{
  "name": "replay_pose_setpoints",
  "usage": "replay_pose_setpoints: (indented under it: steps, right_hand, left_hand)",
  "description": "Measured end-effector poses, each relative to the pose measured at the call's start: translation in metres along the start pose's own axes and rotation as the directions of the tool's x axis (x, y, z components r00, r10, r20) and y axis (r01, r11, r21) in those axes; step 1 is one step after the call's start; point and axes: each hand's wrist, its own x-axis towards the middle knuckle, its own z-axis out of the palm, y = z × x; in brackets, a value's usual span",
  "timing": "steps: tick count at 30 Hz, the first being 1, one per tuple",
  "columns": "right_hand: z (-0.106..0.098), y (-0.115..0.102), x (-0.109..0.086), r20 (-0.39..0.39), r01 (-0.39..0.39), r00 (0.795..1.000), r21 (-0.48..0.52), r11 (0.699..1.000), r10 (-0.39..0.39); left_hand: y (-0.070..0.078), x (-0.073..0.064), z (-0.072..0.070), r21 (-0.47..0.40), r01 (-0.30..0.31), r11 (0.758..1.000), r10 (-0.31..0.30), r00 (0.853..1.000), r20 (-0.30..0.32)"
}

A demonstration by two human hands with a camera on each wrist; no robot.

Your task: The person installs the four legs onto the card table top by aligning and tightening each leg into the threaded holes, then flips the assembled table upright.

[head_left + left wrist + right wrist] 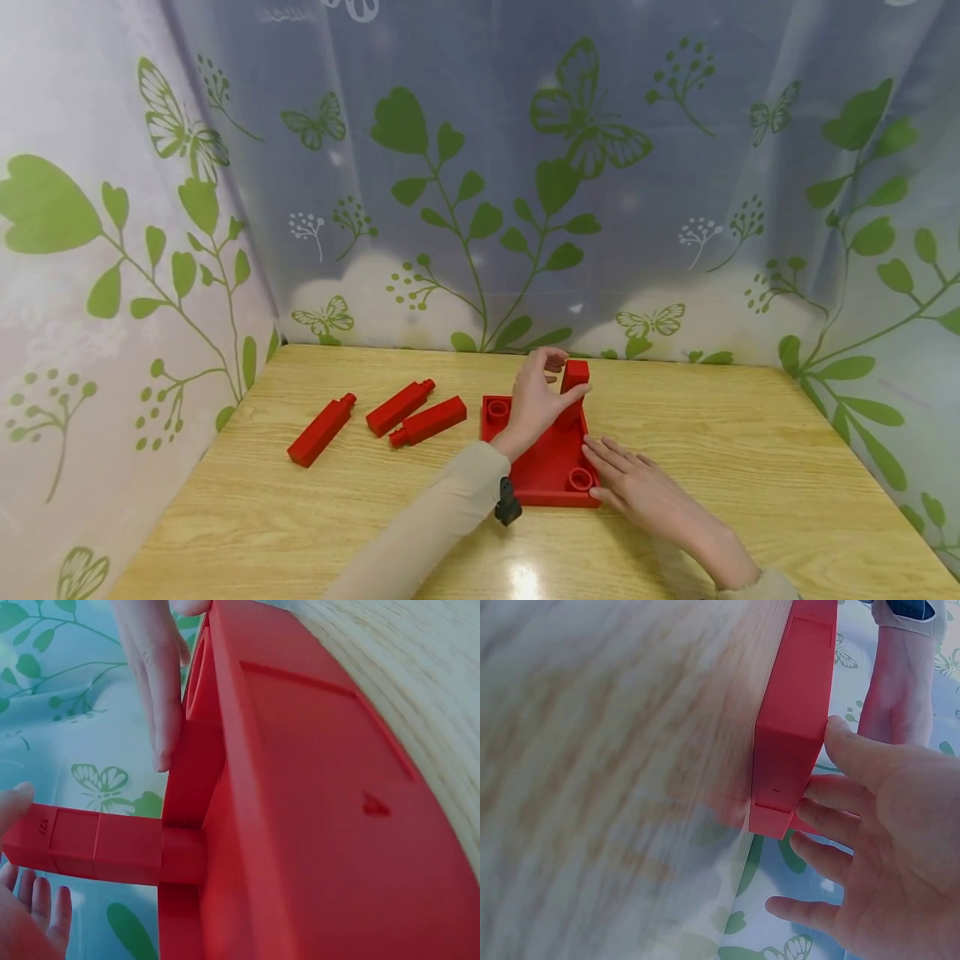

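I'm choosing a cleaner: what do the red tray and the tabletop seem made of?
Red tray: probably moulded plastic, satin, with uniform colour and recessed panels. Tabletop: wood or printed laminate, lightly glossy; grain and a bright reflection show.

four red posts [431, 420], one red tray [551, 462], two visible round sockets [580, 480], one table [225, 533]

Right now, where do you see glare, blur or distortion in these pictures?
Head view: glare on the table, at the bottom edge; right wrist view: the table's grain is blurred; left wrist view: the tray looks bowed, probably lens distortion.
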Motion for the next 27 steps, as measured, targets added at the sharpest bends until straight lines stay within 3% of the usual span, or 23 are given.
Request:
replay_pose_setpoints:
  steps: [19, 23, 27]
  right_hand:
    - [-0.003, -0.003, 0.000, -0.005, 0.000, 1.000, 0.009, 1.000, 0.000]
    - [-0.004, -0.003, 0.000, 0.000, -0.004, 1.000, 0.015, 1.000, 0.004]
    - [-0.003, -0.002, 0.000, -0.008, 0.000, 1.000, 0.009, 1.000, 0.000]
  left_hand:
    - [0.000, 0.000, 0.007, 0.078, 0.024, 0.997, -0.022, 0.999, -0.023]
    - [0.000, 0.001, 0.004, 0.043, 0.017, 0.999, -0.017, 1.000, 0.006]
    - [-0.004, 0.004, -0.002, -0.024, 0.018, 1.000, -0.016, 0.997, 0.079]
